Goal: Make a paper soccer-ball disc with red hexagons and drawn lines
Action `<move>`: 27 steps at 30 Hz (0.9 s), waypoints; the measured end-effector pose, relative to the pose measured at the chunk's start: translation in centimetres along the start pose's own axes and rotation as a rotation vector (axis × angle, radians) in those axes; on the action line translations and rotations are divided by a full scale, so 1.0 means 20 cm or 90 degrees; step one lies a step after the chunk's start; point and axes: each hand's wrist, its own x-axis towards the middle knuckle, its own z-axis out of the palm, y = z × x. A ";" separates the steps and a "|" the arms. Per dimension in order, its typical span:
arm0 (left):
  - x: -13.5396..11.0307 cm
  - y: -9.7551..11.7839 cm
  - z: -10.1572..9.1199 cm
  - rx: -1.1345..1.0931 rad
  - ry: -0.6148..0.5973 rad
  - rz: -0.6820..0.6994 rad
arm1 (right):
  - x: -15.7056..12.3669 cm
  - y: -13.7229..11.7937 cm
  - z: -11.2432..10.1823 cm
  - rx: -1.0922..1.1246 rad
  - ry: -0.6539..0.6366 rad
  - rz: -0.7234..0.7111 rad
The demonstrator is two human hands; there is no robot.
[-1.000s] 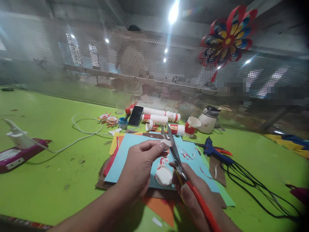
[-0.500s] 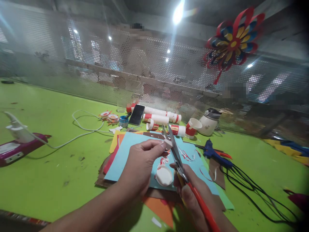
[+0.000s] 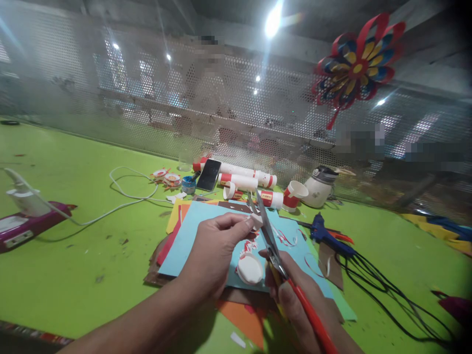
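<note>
My left hand (image 3: pixel 214 253) pinches a small white paper piece (image 3: pixel 255 221) between thumb and forefinger, above a light blue sheet (image 3: pixel 195 236). My right hand (image 3: pixel 295 295) grips red-handled scissors (image 3: pixel 273 246), whose blades are parted around that paper piece. A white cup bottom (image 3: pixel 250 269) with red-and-white curled strips lies on the blue sheet between my two hands.
Coloured paper sheets are stacked under the blue one. Behind stand red-and-white paper cups (image 3: pixel 293 192), stacked cup rolls (image 3: pixel 239 176), a phone (image 3: pixel 208 174), a white jug (image 3: pixel 320 186) and a small paint pot (image 3: pixel 189 185). A blue glue gun (image 3: pixel 324 232) with black cables lies right; a white cable (image 3: pixel 125 196) and a pink device (image 3: pixel 22 228) left.
Hands and scissors stay almost where they were, still on the paper piece. The view has shifted slightly.
</note>
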 end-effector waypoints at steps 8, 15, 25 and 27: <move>0.00 0.01 0.01 -0.029 0.017 -0.010 | 0.01 0.03 0.02 0.028 0.000 -0.010; 0.01 0.00 0.01 -0.041 0.010 -0.019 | 0.00 0.02 0.02 -0.001 0.028 -0.025; 0.00 0.01 0.01 -0.052 0.013 -0.018 | 0.00 0.00 0.02 -0.038 0.042 -0.012; 0.00 0.00 0.01 -0.051 0.007 -0.015 | -0.01 0.00 0.02 -0.055 0.048 0.000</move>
